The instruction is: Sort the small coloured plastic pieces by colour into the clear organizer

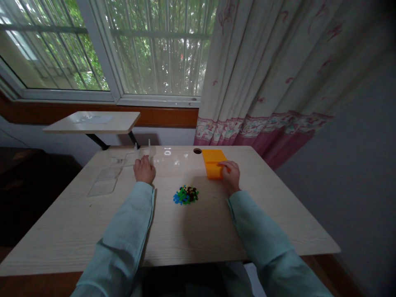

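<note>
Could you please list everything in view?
table: one, pale wood, centre
small pieces: one pile, blue, green, dark, between hands
orange box: one, orange, beyond pile, right
clear container: one, transparent, at left hand
clear trays: count unclear, transparent, table's left
side table: one, white, under window
curtain: one, cream and pink, right
left hand: one, curled on clear container
right hand: one, fingers on orange box
</note>
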Motion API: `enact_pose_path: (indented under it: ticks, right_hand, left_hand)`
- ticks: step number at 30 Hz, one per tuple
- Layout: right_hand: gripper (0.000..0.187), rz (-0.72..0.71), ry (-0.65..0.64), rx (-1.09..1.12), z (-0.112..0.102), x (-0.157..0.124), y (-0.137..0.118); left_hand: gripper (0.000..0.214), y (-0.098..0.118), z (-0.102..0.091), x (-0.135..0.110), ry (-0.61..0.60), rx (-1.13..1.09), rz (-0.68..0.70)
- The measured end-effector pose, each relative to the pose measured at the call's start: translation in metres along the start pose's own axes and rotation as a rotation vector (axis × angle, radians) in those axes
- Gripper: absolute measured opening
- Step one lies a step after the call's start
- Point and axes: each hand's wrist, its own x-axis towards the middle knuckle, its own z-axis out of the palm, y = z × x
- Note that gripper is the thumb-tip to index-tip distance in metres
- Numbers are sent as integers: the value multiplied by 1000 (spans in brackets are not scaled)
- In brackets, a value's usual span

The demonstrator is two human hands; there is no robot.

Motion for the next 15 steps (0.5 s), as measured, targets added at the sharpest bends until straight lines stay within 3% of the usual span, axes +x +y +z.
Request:
enact_pose_path:
  ticks: [4, 15]
  right_hand:
    - [29, 61, 51, 22, 0, 0, 4]
    - [29, 49, 41, 55, 1, 0, 3]
  left_hand:
    - [45, -2, 1, 0, -31, 24, -7]
    - [32, 18, 9, -8, -141, -134, 296]
